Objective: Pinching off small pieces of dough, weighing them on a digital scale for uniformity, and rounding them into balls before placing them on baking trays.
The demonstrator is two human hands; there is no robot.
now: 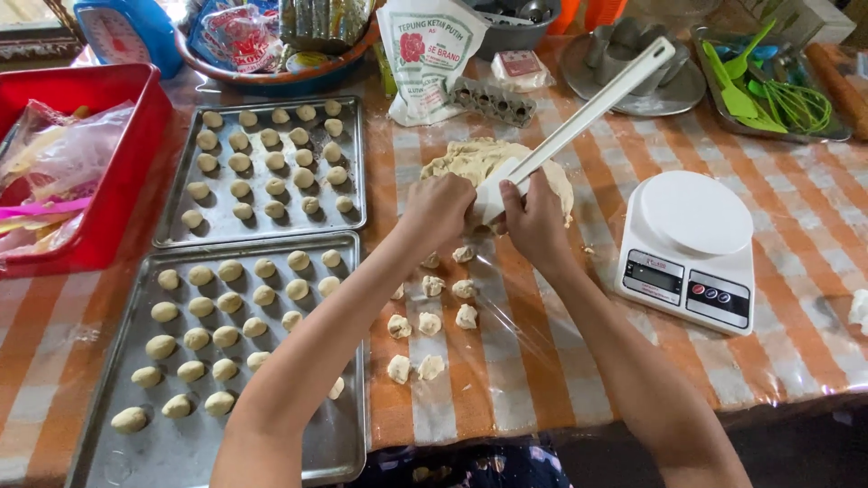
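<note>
Both hands meet at the soft, sticky-looking dough lump (493,167) far on the table: the right hand (535,217) grips the stiff white scraper (579,122) low, the left hand (438,210) pinches dough.

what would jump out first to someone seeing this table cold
Two hands, left hand and right hand, meet at the table's middle around a white spatula over a dough mound. Left of them lie two metal trays of dough balls; a white kitchen scale sits at right.
</note>
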